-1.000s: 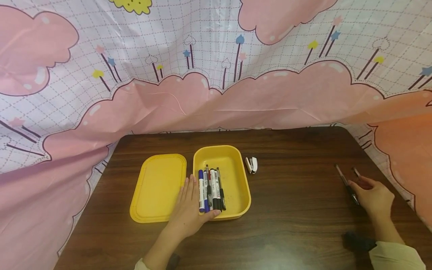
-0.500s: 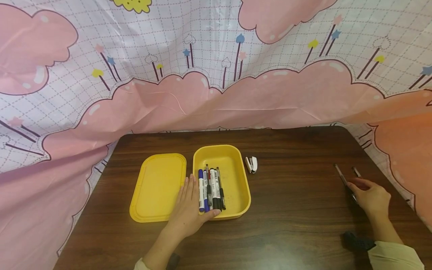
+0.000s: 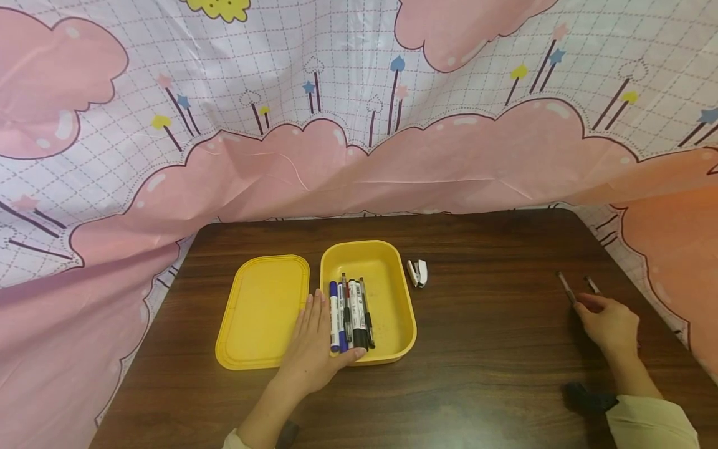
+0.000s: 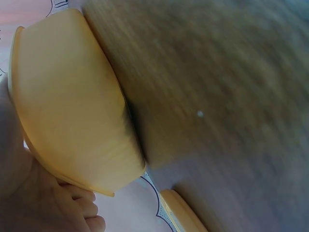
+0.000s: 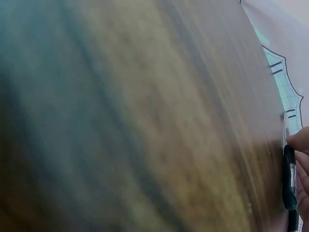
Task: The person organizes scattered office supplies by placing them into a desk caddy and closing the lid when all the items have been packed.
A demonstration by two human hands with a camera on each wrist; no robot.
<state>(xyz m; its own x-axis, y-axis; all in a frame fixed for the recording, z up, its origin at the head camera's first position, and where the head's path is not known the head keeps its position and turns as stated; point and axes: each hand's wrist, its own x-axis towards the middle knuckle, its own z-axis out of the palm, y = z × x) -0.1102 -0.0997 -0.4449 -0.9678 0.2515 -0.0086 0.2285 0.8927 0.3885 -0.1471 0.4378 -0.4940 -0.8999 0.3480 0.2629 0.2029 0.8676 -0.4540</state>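
Note:
My left hand (image 3: 310, 358) lies with straight fingers along the left rim of a yellow plastic box (image 3: 395, 299), its thumb across the near edge. Inside the box, several markers (image 3: 335, 312) and pens (image 3: 366, 312) lie side by side at the left. In the left wrist view the box's outer wall (image 4: 72, 106) fills the left part. At the table's right side, my right hand (image 3: 611, 327) pinches a clear-barrelled pen (image 3: 566, 288) with a black grip (image 5: 289, 176). A second pen (image 3: 592, 285) sticks out beyond the same hand, its lower part mostly hidden.
The flat yellow lid (image 3: 266, 312) lies left of the box. A small white stapler (image 3: 417, 273) sits just right of the box. The dark wooden table (image 3: 477, 374) meets a patterned cloth (image 3: 449, 156) at the back.
My right hand has shifted slightly left, now covering the lower part of the nearer pen. The left hand and the box have stayed in place.

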